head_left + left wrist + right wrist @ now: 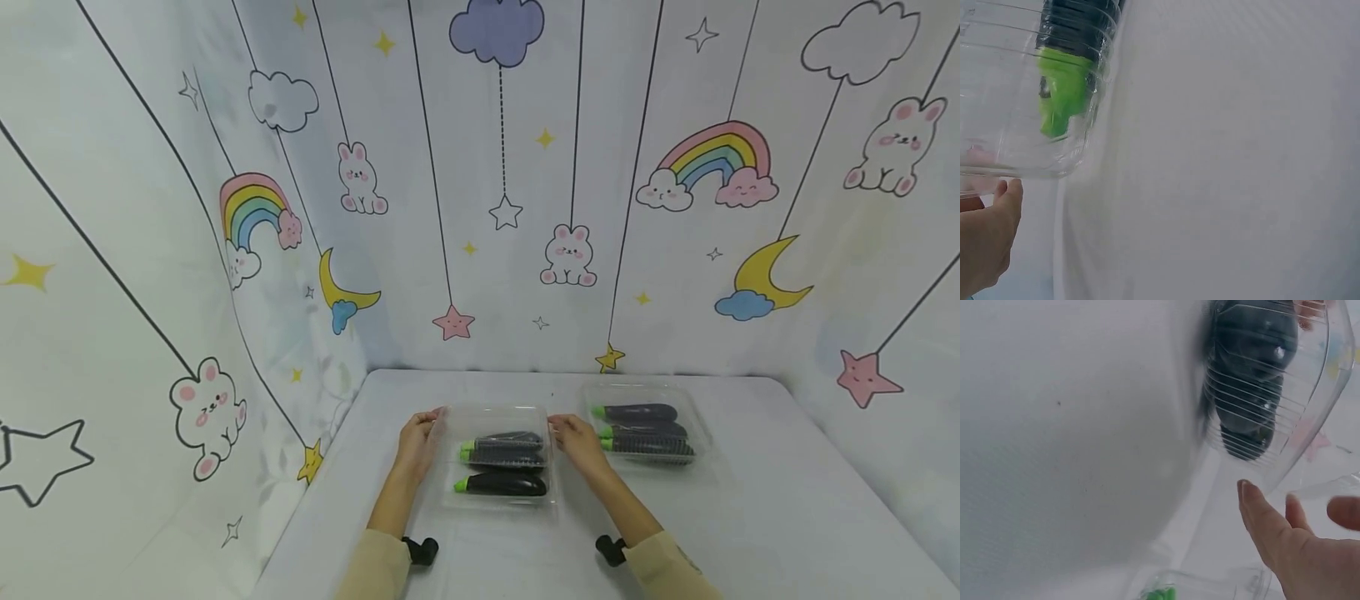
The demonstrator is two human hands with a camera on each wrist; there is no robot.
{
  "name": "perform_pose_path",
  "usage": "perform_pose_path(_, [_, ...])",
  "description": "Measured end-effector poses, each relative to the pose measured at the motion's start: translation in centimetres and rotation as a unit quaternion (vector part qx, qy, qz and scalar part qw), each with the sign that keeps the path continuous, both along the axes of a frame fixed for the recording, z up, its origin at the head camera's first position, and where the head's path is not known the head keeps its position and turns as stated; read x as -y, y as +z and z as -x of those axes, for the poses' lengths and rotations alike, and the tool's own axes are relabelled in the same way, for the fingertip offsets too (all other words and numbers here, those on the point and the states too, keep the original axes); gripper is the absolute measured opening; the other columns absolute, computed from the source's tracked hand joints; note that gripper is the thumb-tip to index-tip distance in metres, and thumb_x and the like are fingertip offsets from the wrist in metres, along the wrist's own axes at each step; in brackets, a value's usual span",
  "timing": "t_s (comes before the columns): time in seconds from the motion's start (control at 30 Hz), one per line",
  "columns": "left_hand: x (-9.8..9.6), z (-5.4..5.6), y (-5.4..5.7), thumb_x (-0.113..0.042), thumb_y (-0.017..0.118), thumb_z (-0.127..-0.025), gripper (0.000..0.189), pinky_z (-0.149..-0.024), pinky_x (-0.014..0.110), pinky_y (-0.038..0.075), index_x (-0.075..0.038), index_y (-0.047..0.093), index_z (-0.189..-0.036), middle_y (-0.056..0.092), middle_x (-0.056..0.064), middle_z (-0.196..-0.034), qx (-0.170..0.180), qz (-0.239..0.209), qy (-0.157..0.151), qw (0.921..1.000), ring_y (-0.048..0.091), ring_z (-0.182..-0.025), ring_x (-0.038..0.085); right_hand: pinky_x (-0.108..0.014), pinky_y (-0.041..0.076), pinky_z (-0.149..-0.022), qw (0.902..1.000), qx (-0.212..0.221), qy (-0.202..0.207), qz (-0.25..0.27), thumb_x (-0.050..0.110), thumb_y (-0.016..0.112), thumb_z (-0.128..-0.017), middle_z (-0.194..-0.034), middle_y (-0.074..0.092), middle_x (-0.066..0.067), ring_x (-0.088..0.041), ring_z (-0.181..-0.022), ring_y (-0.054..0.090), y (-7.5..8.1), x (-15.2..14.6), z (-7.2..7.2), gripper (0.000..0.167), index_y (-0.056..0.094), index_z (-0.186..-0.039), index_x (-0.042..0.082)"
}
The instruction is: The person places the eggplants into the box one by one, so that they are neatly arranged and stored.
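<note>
A clear ribbed plastic box [444, 492] stands in front of me with several eggplants inside, dark with bright green stem ends. The lowest eggplant [506, 484] shows most plainly; ribs cross the others. My left hand [417, 446] holds the box's far left edge, fingertips at the rim in the left wrist view. On the other side, my right hand [576, 440] is at the far right corner. In the right wrist view its fingers [1266, 519] are extended and spread beside the corner, thumb apart. Whether they touch the plastic cannot be told.
A second clear plastic box [701, 417] with several dark eggplants [637, 412] stands at the right, behind my right hand. Both boxes are on a white-covered table [750, 517]. A printed curtain [480, 275] hangs behind the table's far edge and along the sides.
</note>
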State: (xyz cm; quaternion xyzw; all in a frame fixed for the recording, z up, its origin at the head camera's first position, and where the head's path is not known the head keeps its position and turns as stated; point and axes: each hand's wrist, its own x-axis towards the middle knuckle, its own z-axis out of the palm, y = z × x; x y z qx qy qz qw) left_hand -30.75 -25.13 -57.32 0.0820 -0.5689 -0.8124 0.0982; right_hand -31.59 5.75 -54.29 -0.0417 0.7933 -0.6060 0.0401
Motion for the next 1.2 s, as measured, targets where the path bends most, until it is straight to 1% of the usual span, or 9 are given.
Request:
perform_pose_path(0.1, [0.3,-0.4,0.4,0.004,0.043,-0.106,0.01,-0.124,0.04,0.034,0.008,0.05,-0.112,0.045,0.029,-0.147,-0.012,-0.086,-0.016,0.9961,0.036,-0.149,0.042,-0.048,0.058,-0.099,0.9993,-0.004,0.005,-0.036,0.017,0.05,-0.108,-0.134,0.065,-0.025,-0.038,-0.119,0.066,0.2,-0.1,-0.4,0.036,0.061,-0.136,-0.003])
perform_pose_path(0.13, [0.4,-0.6,0.6,0.002,0.043,-0.107,0.013,-0.125,0.04,0.033,0.009,0.05,-0.116,0.044,0.029,-0.147,-0.011,-0.083,-0.023,0.9962,0.037,-0.149,0.041,-0.048,0.058,-0.099,0.9988,-0.007,0.006,-0.047,0.017,0.052,-0.107,-0.134,0.065,-0.025,-0.037,-0.118,0.067,0.3,-0.1,-0.6,0.036,0.061,-0.137,-0.002])
perform_pose_path(0.27, [0.9,-1.9,1.4,-0.006,0.046,-0.107,0.034,-0.123,0.047,0.034,0.011,0.048,-0.137,0.043,0.028,-0.151,0.015,0.019,-0.048,0.9986,0.04,-0.145,0.04,-0.05,0.057,-0.1,0.9979,-0.015,0.007,-0.063,0.017,0.055,-0.106,-0.14,0.06,-0.028,-0.04,-0.12,0.066,0.7,-0.3,-1.4,0.041,0.056,-0.142,-0.004])
perform_pose_path(0.33, [1.3,-2.7,1.9,-0.012,0.046,-0.109,0.043,-0.124,0.05,0.033,0.009,0.043,-0.146,0.04,0.027,-0.155,0.027,0.075,-0.066,0.9946,0.038,-0.146,0.04,-0.052,0.056,-0.101,0.9975,-0.02,0.007,-0.068,0.017,0.057,-0.106,-0.144,0.057,-0.029,-0.042,-0.123,0.064,1.0,-0.4,-1.9,0.045,0.052,-0.145,-0.004])
perform_pose_path(0.4, [1.6,-3.5,2.2,-0.015,0.046,-0.109,0.049,-0.124,0.052,0.031,0.009,0.038,-0.151,0.036,0.029,-0.158,0.032,0.11,-0.082,0.99,0.035,-0.148,0.042,-0.054,0.055,-0.1,0.9971,-0.022,0.008,-0.073,0.018,0.059,-0.106,-0.146,0.055,-0.029,-0.043,-0.123,0.063,1.3,-0.6,-2.4,0.048,0.049,-0.148,-0.004])
perform_pose_path(0.5, [1.8,-4.6,2.6,-0.017,0.048,-0.109,0.053,-0.124,0.053,0.033,0.007,0.034,-0.154,0.035,0.03,-0.159,0.037,0.138,-0.092,0.9855,0.035,-0.149,0.045,-0.054,0.056,-0.098,0.9965,-0.022,0.01,-0.08,0.02,0.061,-0.105,-0.147,0.055,-0.029,-0.042,-0.122,0.063,1.6,-1.0,-3.2,0.051,0.048,-0.149,-0.003])
perform_pose_path(0.63, [1.7,-6.0,2.9,-0.013,0.049,-0.108,0.052,-0.117,0.051,0.043,0.009,0.035,-0.153,0.041,0.033,-0.155,0.046,0.163,-0.081,0.9822,0.044,-0.143,0.047,-0.048,0.06,-0.092,0.9966,-0.021,0.023,-0.076,0.02,0.064,-0.103,-0.144,0.057,-0.028,-0.037,-0.113,0.068,1.9,-1.5,-4.2,0.051,0.05,-0.146,-0.005])
perform_pose_path(0.9, [1.5,-8.6,3.3,-0.013,0.056,-0.106,0.053,-0.103,0.048,0.056,0.009,0.04,-0.151,0.05,0.034,-0.147,0.073,0.201,-0.074,0.974,0.059,-0.128,0.045,-0.042,0.062,-0.09,0.9985,0.004,0.045,-0.029,0.016,0.066,-0.102,-0.138,0.061,-0.027,-0.031,-0.105,0.071,1.9,-2.0,-6.4,0.05,0.052,-0.143,-0.007])
perform_pose_path(1.2, [1.5,-10.5,2.7,-0.018,0.058,-0.106,0.051,-0.096,0.048,0.059,0.01,0.046,-0.147,0.058,0.031,-0.136,0.08,0.216,-0.071,0.9705,0.066,-0.115,0.039,-0.044,0.065,-0.083,0.9986,0.031,0.042,0.001,0.01,0.07,-0.098,-0.117,0.069,-0.019,-0.031,-0.094,0.075,1.2,-2.0,-7.9,0.05,0.053,-0.138,-0.014])
